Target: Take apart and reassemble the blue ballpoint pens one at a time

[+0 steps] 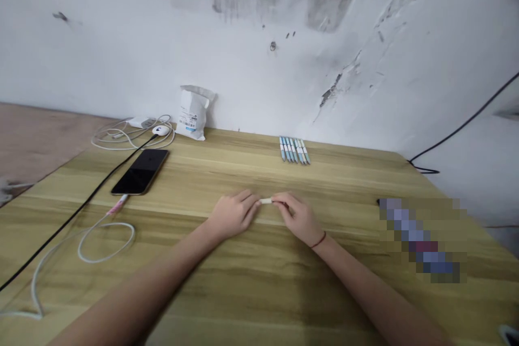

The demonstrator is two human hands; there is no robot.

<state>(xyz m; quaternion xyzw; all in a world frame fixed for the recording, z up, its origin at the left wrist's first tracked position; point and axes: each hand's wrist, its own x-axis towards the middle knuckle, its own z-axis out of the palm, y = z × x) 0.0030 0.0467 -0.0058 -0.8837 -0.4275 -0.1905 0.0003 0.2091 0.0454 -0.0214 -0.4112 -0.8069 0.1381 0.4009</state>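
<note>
Over the middle of the wooden table point(243, 281), a small whitish stick-like piece point(266, 201) spans the gap between my two hands. The fingertips of my left hand point(236, 213) are closed on its left end. My right hand point(298, 217), with a thin dark red band at the wrist, pinches its right end. The fingers cover both ends of the piece, so its full length is hidden. Beyond my hands, several light blue and pale pens point(294, 150) lie side by side near the wall.
To the left lie a black phone point(140, 172) with a white cable point(106, 260), a charger point(140, 122) with coiled cords, and a black cable point(77, 211). A white plastic packet point(192, 112) stands against the wall. On the right is a pixelated long object point(419, 240).
</note>
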